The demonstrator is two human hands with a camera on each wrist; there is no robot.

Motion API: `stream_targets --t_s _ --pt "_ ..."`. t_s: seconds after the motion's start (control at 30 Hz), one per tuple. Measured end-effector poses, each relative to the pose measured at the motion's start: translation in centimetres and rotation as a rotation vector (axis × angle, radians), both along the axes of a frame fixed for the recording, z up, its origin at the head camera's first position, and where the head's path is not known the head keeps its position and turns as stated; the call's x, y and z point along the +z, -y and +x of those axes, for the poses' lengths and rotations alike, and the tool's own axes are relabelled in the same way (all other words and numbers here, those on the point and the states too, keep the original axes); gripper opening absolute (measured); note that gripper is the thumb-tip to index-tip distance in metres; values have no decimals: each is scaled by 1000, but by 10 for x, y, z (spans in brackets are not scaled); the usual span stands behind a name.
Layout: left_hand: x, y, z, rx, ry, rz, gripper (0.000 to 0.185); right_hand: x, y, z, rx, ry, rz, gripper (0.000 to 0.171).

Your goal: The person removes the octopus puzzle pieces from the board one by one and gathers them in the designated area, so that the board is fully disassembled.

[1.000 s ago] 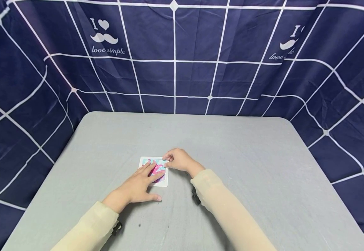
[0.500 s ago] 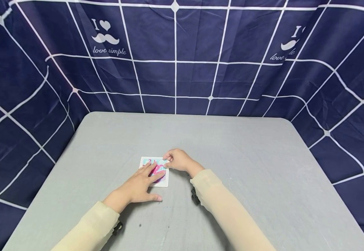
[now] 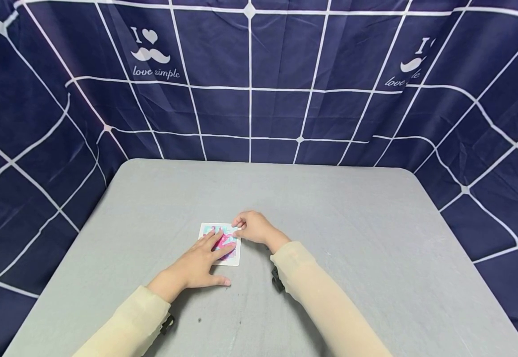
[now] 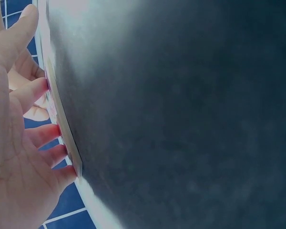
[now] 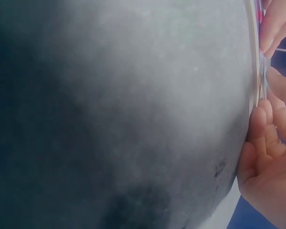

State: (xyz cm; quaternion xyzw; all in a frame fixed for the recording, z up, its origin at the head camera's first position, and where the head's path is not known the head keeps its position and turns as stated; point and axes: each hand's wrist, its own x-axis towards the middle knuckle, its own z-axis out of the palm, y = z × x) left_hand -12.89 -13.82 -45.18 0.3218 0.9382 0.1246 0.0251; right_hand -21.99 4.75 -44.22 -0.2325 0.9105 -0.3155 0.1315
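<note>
Pressing flat left hand (image 3: 196, 263) on glossy square card (image 3: 210, 229); right hand (image 3: 252, 227) pinches its corner.

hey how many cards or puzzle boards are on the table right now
1. A single white-bordered pink and teal card lies flat on the grey table, near its middle. The left hand rests flat on it; the right hand pinches its far right corner. Nothing else shows, though loose pieces could be hidden under the hands.

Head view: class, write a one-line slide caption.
Left hand presses a pink-and-teal square card on the grey table; right hand pinches its corner.
</note>
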Motion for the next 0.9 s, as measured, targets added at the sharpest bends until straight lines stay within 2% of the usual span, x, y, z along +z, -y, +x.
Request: stream_targets --t_s 0.43,0.9 --pt "-1 0 0 3 5 -2 84 1 -2 0 -30 39 -30 23" --pt "-1 1 1 5 18 -9 84 -1 -4 -1 -39 83 -100 17"
